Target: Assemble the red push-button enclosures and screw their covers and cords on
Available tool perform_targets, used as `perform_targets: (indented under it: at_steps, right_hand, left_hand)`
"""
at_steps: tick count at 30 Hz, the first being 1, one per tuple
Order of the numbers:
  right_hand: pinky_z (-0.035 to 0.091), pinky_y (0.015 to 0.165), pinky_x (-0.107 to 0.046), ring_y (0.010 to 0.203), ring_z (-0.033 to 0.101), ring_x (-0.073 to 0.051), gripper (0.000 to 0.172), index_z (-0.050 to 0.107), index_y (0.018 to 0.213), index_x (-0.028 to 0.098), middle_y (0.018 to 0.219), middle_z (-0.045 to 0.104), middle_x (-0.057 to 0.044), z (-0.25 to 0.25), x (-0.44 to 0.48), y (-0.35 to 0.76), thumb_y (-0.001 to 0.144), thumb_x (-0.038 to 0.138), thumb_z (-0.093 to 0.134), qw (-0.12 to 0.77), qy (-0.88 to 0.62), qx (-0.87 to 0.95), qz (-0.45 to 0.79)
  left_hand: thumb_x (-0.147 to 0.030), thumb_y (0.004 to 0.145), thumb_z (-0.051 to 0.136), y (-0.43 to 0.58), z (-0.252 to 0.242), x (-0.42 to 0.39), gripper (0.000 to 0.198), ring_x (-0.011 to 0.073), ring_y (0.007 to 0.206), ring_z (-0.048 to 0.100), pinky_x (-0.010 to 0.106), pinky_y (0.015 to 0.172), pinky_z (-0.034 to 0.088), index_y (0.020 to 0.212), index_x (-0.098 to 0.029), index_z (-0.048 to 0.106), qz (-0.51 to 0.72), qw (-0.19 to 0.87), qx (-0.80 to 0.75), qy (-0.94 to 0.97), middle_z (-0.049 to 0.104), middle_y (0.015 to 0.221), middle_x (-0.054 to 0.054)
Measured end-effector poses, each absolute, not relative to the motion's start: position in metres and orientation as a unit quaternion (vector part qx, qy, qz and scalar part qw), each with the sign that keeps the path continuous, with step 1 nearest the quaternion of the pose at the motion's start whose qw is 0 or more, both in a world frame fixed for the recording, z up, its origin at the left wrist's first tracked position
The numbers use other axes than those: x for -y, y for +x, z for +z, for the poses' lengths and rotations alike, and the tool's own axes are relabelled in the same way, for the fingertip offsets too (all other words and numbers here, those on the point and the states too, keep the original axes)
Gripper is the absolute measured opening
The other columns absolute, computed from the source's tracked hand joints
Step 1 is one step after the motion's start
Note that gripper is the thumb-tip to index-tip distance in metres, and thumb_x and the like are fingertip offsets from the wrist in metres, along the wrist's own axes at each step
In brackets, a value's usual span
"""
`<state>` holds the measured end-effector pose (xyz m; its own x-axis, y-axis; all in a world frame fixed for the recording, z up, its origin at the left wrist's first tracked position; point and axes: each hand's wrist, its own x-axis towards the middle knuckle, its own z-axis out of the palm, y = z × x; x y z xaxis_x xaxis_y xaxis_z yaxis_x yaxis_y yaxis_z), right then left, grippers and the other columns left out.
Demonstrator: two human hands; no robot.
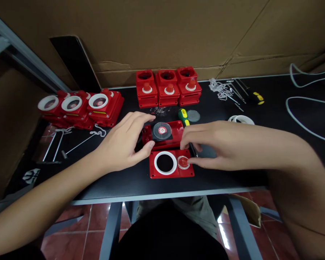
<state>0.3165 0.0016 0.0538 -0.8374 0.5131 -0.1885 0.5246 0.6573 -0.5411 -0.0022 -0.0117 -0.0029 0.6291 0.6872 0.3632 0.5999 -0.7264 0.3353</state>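
Red plastic makes up the flat rectangular panel with four corner holes (178,173), lying near the front edge of the black tabletop (135,187); a careless forearm could drag it towards that edge. On it sit a raised white plastic ring around a dark round centre (165,173) and, to its right, a small round translucent red lens with a pale rim (183,162).

The right hand (206,142) has its fingers loosely bent and the thumb apart from them, the thumb tip at the lens's rim. Whether it presses there I cannot tell, but an uneven push could tilt the lens or smear it.

Just beyond the panel, the shallow open red plastic box (176,128) holds a clear round disc with a red-and-white centre mark (162,130). The left hand (128,141) is spread wide and holds nothing, thumb and fingers about the box's left end — if it dropped carelessly, the disc might be knocked askew or scratched.

Past the box lies a screwdriver with a green-and-yellow handle (183,115), close enough to be nudged and roll. A grey round flat disc (193,116) is beside it. Pale loose crumbs (160,111) are scattered farther back; swept forward by a sleeve or finger, they could get under the clear disc. Behind them stand three red plastic units with red domes (168,95) — packed closely, so bumping one might shift its neighbours.
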Motion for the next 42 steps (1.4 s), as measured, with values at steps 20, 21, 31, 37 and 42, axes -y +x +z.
perform_targets:
  at_steps: [20, 21, 31, 37, 42]
  right_hand:
    - [0.042, 0.063, -0.023, 0.072, 0.062, -0.009, 0.013, 0.076, 0.091, 0.018, 0.089, 0.073, 0.0, 0.046, 0.005, 0.303, 0.1, 0.027, 0.075, 0.027, 0.276, -0.906, -0.319]
    - [0.044, 0.065, -0.022, 0.074, 0.064, -0.009, 0.013, 0.077, 0.092, 0.018, 0.089, 0.074, 0.0, 0.047, 0.004, 0.305, 0.1, 0.028, 0.076, 0.011, 0.262, -0.903, -0.339]
    - [0.056, 0.072, -0.023, 0.078, 0.069, -0.008, 0.019, 0.078, 0.102, 0.018, 0.099, 0.078, -0.003, 0.054, -0.006, 0.314, 0.107, 0.036, 0.076, -0.215, 0.201, -0.914, -0.28]
    - [0.056, 0.076, -0.031, 0.085, 0.071, -0.015, 0.008, 0.076, 0.109, 0.023, 0.104, 0.077, -0.005, 0.052, -0.012, 0.319, 0.107, 0.031, 0.075, -0.284, 0.249, -0.921, -0.092]
    - [0.057, 0.076, -0.036, 0.087, 0.069, -0.018, 0.019, 0.076, 0.113, 0.023, 0.108, 0.077, -0.007, 0.047, -0.017, 0.319, 0.11, 0.039, 0.067, -0.241, 0.287, -0.921, -0.108]
  left_hand:
    - [-0.033, 0.111, 0.064, 0.0, -0.007, 0.012, 0.044, 0.0352, 0.134, 0.071, 0.052, 0.115, 0.061, 0.151, -0.014, 0.057, 0.238, 0.085, -0.352, 0.901, 0.073, 0.145, 0.018]
    - [-0.033, 0.111, 0.064, 0.0, -0.007, 0.011, 0.045, 0.0351, 0.134, 0.071, 0.052, 0.115, 0.06, 0.151, -0.014, 0.057, 0.238, 0.084, -0.351, 0.902, 0.073, 0.144, 0.018]
    - [-0.04, 0.119, 0.038, -0.009, -0.005, 0.01, 0.044, 0.0339, 0.127, 0.071, 0.055, 0.111, 0.06, 0.147, -0.015, 0.062, 0.337, 0.106, -0.34, 0.872, 0.074, 0.14, 0.018]
    - [-0.067, 0.114, 0.041, -0.011, -0.003, 0.008, 0.053, 0.0355, 0.128, 0.069, 0.06, 0.109, 0.061, 0.143, -0.029, 0.061, 0.406, 0.036, -0.335, 0.85, 0.073, 0.137, 0.013]
    - [-0.061, 0.105, 0.069, -0.007, -0.002, 0.008, 0.065, 0.0382, 0.13, 0.068, 0.061, 0.112, 0.061, 0.153, -0.02, 0.053, 0.325, 0.027, -0.325, 0.888, 0.069, 0.145, 0.018]
